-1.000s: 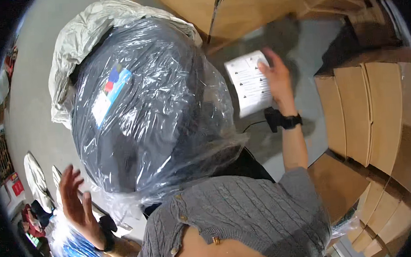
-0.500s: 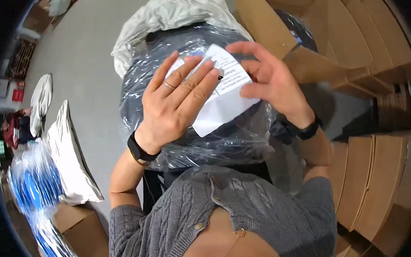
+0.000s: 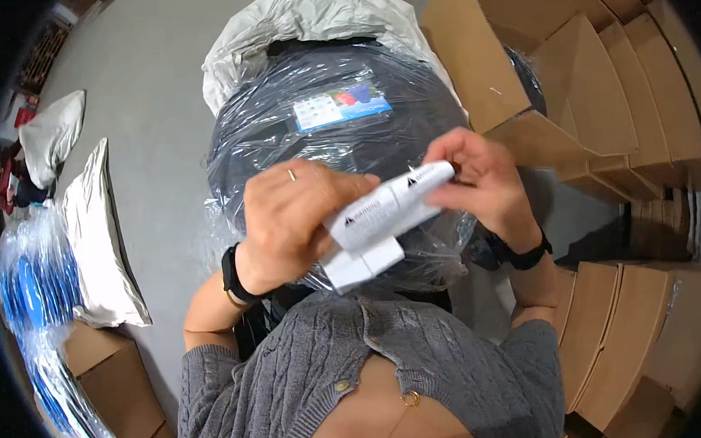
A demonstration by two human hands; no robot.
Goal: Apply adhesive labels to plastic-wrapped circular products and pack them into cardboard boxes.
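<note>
Between my hands is a white printed label sheet (image 3: 382, 211), curled over, with its lower part hanging down toward me. My left hand (image 3: 290, 211) grips its left end, thumb and fingers closed on it. At the upper right end, my right hand (image 3: 481, 180) pinches the sheet between thumb and fingers. Under both hands lies a large dark rounded bundle (image 3: 262, 148) wrapped in clear plastic film. A colourful printed card (image 3: 344, 107) shows on its top, beyond my hands.
Crumpled white fabric (image 3: 306, 11) drapes the bundle's far side. An open cardboard box (image 3: 469, 59) stands at the upper right, with more cardboard (image 3: 625, 314) at the lower right. On the left are white bags (image 3: 99, 242), blue plastic-wrapped packs (image 3: 38, 290) and a brown box (image 3: 116, 386).
The sheet, spread flatter under my left palm before, is now curled and held nearer to me. My left hand has closed on it, and the card on the bundle has come into view.
</note>
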